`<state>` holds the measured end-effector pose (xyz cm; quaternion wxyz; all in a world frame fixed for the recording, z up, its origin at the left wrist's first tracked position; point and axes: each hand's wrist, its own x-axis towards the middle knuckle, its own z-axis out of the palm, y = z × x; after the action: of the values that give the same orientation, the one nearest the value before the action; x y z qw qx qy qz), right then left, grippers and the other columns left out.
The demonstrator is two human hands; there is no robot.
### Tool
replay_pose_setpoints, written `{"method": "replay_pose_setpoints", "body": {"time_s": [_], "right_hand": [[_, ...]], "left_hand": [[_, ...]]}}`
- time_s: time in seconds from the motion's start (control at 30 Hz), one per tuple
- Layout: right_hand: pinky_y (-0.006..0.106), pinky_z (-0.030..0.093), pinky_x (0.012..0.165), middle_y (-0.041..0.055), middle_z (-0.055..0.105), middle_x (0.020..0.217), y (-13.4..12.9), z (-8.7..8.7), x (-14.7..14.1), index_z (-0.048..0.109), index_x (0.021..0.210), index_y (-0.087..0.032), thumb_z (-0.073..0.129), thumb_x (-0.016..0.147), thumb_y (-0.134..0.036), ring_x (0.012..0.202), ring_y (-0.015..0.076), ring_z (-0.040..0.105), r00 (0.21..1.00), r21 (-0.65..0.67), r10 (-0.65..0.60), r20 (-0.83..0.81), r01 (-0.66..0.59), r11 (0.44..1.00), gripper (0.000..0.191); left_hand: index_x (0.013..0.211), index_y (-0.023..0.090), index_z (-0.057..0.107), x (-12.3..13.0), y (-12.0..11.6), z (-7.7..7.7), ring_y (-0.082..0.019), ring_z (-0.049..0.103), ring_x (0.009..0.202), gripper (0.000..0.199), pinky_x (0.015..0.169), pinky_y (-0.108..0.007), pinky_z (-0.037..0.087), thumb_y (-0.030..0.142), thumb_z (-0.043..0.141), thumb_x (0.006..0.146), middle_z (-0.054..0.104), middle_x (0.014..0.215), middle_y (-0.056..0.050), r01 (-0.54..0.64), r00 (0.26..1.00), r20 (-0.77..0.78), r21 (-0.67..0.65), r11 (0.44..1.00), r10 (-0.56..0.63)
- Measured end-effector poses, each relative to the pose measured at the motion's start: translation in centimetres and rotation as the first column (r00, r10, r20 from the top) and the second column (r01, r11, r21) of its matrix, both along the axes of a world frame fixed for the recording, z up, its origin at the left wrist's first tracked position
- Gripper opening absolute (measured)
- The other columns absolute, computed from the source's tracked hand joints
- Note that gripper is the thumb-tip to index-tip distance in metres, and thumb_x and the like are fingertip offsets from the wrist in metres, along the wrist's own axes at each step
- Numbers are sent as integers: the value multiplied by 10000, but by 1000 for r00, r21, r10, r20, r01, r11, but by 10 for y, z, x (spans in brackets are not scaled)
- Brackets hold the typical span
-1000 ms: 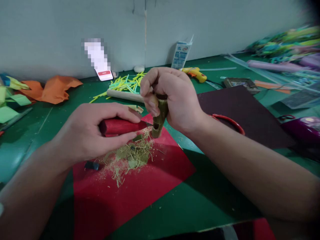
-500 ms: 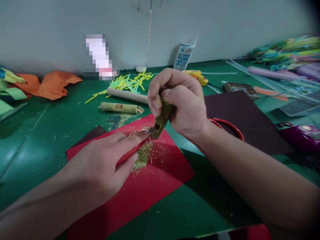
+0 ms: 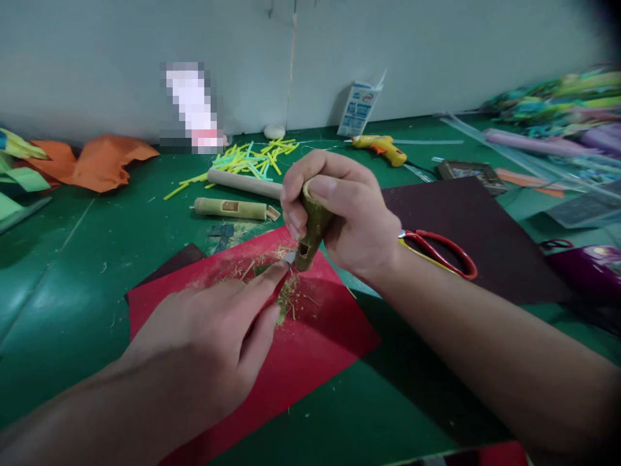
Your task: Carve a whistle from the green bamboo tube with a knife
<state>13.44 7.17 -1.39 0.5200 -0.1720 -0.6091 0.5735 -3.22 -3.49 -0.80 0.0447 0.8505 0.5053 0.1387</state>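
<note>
Head-cam view down onto a green table (image 3: 354, 395): two bare hands at work on a short bamboo tube (image 3: 315, 223), held tilted over a red sheet (image 3: 334, 330); can't tell if its lower end touches the sheet. R hand (image 3: 349, 213) is closed round the tube's upper part, fingers curled, thumb up by the top rim. L hand (image 3: 208, 330), palm down, is closed on a red-handled cutting tool (image 3: 272, 301), index finger laid fwd along it; the metal blade (image 3: 290, 257) is right by the small squared notch near the tube's low end, contact unclear. Shavings (image 3: 291, 294) lie on the sheet beneath. For a clean cut, prob. best to brace the tube's low end firmly on the sheet so it can't skid, & take short, light strokes, as bamboo tends to split along the grain if levered. R fingers look well placed, higher than the notch; an upward slip is prob. the main risk, so L index should steer the tip, not just push. Behind lies a 2nd bamboo piece (image 3: 247, 210) w/ a squared window, a handy ref. for neat corners.
</note>
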Motion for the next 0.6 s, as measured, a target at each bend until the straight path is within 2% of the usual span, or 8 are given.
{"method": "replay_pose_setpoints", "body": {"time_s": [0.07, 0.13, 0.23, 0.37, 0.47, 0.6], "right_hand": [[274, 435, 497, -28, 499, 605, -1, -1, 0, 587, 759, -242, 593, 799, -449, 521, 132, 459, 1000, 25, -15, 6, 14, 1000, 211], [267, 452, 539, -34, 500, 649, -1, -2, -1, 598, 822, -236, 663, 744, -494, 566, 123, 477, 1000, 61, -16, 16, 15, 998, 277], [265, 479, 596, -44, 503, 699, -2, -2, -1, 591, 883, -232, 735, 708, -411, 637, 114, 518, 997, 72, -47, 67, 43, 997, 289], [282, 510, 610, -43, 501, 723, -4, -1, -3, 543, 793, -223, 740, 722, -359, 660, 115, 528, 983, 60, -151, 107, 145, 988, 250], [285, 510, 580, -45, 454, 660, -7, -1, -5, 486, 706, -223, 731, 734, -384, 641, 125, 524, 968, 37, -210, 137, 207, 978, 295], [263, 467, 505, -48, 417, 593, -9, -1, -7, 471, 661, -229, 697, 770, -359, 567, 120, 482, 956, 21, -251, 150, 251, 968, 283]], "left_hand": [[1299, 234, 544, -1, 1, 0, -250, 681, 950, 402, 856, -445, 564, 288, 430, 918, 703, 1077, -71, -11, 1000, -2, -19, 1000, 11], [1302, 240, 541, -3, 3, 1, -251, 676, 942, 405, 823, -438, 571, 291, 415, 920, 684, 1124, -73, -33, 999, -8, -61, 998, 32], [1324, 237, 520, -6, 6, 2, -239, 673, 888, 423, 770, -417, 574, 287, 378, 928, 663, 1138, -86, -53, 998, -27, -122, 991, 51], [1346, 244, 495, -5, 8, 2, -210, 663, 836, 439, 780, -388, 557, 264, 359, 930, 662, 1079, -78, -63, 997, -48, -159, 985, 56], [1324, 285, 514, -4, 8, 1, -214, 657, 845, 419, 770, -379, 547, 295, 399, 921, 669, 1036, -46, -89, 995, -53, -136, 987, 83], [1307, 326, 527, -3, 9, 0, -226, 651, 853, 399, 666, -340, 535, 357, 407, 928, 660, 1119, -41, -104, 992, -86, -105, 989, 95]]}}
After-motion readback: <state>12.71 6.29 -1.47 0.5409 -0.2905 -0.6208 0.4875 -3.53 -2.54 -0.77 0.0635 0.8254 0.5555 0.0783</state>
